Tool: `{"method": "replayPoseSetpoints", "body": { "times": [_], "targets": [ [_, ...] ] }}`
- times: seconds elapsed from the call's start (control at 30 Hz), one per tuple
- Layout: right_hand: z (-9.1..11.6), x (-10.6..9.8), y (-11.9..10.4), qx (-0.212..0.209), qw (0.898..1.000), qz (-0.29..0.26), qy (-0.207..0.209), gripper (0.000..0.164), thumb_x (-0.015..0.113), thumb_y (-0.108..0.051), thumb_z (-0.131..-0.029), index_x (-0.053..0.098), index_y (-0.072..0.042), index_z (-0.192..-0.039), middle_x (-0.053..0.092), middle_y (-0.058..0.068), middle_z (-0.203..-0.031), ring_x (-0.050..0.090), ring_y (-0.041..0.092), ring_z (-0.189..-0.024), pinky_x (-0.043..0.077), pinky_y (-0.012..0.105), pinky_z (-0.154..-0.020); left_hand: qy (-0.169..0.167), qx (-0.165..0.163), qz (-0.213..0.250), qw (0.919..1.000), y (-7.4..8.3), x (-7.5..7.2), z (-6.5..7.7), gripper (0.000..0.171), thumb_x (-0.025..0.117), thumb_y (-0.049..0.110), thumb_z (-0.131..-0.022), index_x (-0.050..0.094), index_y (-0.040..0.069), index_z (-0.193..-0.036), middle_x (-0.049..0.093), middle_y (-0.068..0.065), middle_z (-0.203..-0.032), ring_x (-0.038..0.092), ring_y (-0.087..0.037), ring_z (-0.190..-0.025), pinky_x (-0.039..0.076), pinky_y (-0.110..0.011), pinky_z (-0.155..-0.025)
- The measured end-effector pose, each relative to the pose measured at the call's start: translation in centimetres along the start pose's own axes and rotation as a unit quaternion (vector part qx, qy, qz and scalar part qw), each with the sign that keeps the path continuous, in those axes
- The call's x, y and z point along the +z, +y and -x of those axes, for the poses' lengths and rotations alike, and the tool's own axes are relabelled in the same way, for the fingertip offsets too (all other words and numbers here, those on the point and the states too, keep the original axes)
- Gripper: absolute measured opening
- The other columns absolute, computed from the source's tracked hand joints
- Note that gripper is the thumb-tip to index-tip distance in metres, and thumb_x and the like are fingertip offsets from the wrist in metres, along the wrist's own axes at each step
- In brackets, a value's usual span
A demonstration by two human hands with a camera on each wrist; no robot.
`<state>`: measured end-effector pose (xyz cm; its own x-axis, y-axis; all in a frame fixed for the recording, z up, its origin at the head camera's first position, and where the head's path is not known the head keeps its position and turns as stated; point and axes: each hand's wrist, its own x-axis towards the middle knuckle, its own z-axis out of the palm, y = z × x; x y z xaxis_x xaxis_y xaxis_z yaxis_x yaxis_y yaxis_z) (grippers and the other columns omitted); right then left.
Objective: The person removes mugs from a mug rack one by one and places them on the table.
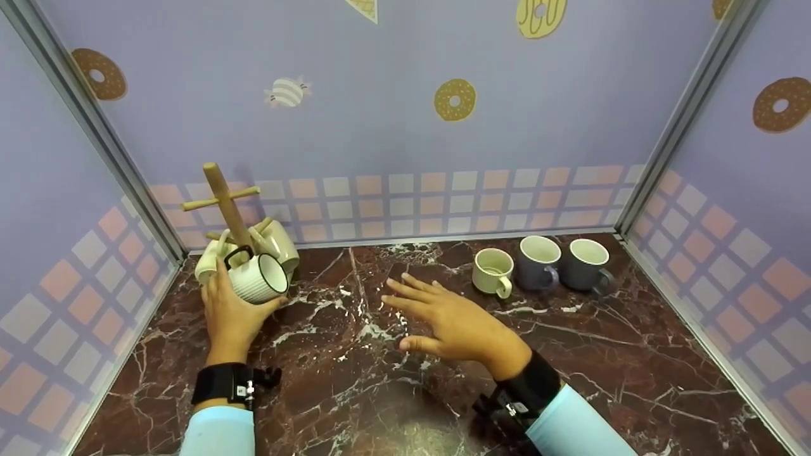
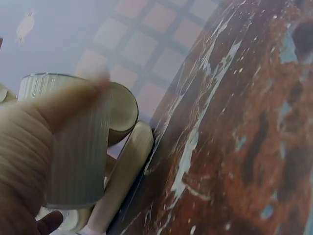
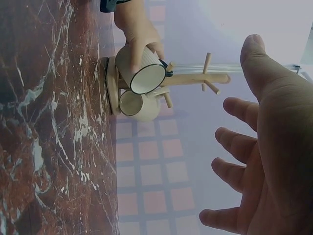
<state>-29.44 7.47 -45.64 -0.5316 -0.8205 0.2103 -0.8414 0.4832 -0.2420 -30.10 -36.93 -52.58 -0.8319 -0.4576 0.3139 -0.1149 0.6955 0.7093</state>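
Nearest me are my light blue sleeves (image 1: 218, 434), each ending at a black wristband (image 1: 212, 383) with a small white label (image 1: 241, 391) whose marks are too small to read. My right hand (image 1: 456, 323) is released, fingers spread over the marbled tabletop (image 1: 367, 405). My left hand (image 1: 231, 320) grasps a white ribbed mug (image 1: 250, 283), thumb on one side and fingers on the other; the mug is tipped on its side, mouth to the right, dark handle up. It is right in front of the wooden rack (image 1: 218, 183), and I can't tell whether its handle touches a peg. Two cream mugs (image 1: 279, 244) are at the rack's lower pegs, one either side of the post. Well to the right, a pale green mug (image 1: 489, 272), a purple mug (image 1: 535, 269) and a dark grey mug (image 1: 580, 273) stand upright in a row. Behind everything, the lavender wall (image 1: 380, 133) carries printed doughnuts (image 1: 455, 114) and a striped sweet (image 1: 288, 93).
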Motion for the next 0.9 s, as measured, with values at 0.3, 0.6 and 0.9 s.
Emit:
{"method": "replayPoseSetpoints", "body": {
  "times": [0.3, 0.6, 0.9],
  "targets": [
    [-0.1, 0.1, 0.2, 0.003, 1.000, -0.005, -0.005, 0.083, 0.047, -0.076, -0.111, 0.031, -0.034, -0.180, 0.015, -0.011, -0.191, 0.017, 0.025, -0.178, 0.023, 0.061, -0.143, 0.011, 0.004, 0.004, 0.9999, 0.5, 0.1, -0.5, 0.153, 0.108, 0.021, -0.070, 0.006, 0.013, -0.184, 0.038, -0.034, -0.172, 0.032, -0.057, -0.164, 0.039, -0.082, -0.126],
    [0.1, 0.0, 0.0, 0.004, 1.000, -0.012, -0.005, 0.082, 0.048, -0.076, -0.110, 0.030, -0.036, -0.180, 0.015, -0.011, -0.191, 0.017, 0.026, -0.179, 0.022, 0.062, -0.143, 0.033, 0.013, 0.047, 0.9983, 0.7, 0.4, -0.6, 0.141, 0.110, 0.018, -0.065, 0.026, 0.007, -0.178, 0.044, -0.032, -0.165, 0.040, -0.051, -0.156, 0.038, -0.072, -0.132],
    [0.0, -0.1, 0.0, 0.006, 1.000, -0.006, -0.008, 0.084, 0.047, -0.077, -0.110, 0.031, -0.034, -0.180, 0.011, -0.015, -0.190, 0.016, 0.026, -0.179, 0.022, 0.062, -0.143, 0.044, 0.030, 0.045, 0.9976, 1.1, 0.0, -0.2, 0.139, 0.112, 0.017, -0.063, 0.029, 0.001, -0.173, 0.044, -0.032, -0.164, 0.040, -0.050, -0.155, 0.035, -0.068, -0.136]
  ]
}}
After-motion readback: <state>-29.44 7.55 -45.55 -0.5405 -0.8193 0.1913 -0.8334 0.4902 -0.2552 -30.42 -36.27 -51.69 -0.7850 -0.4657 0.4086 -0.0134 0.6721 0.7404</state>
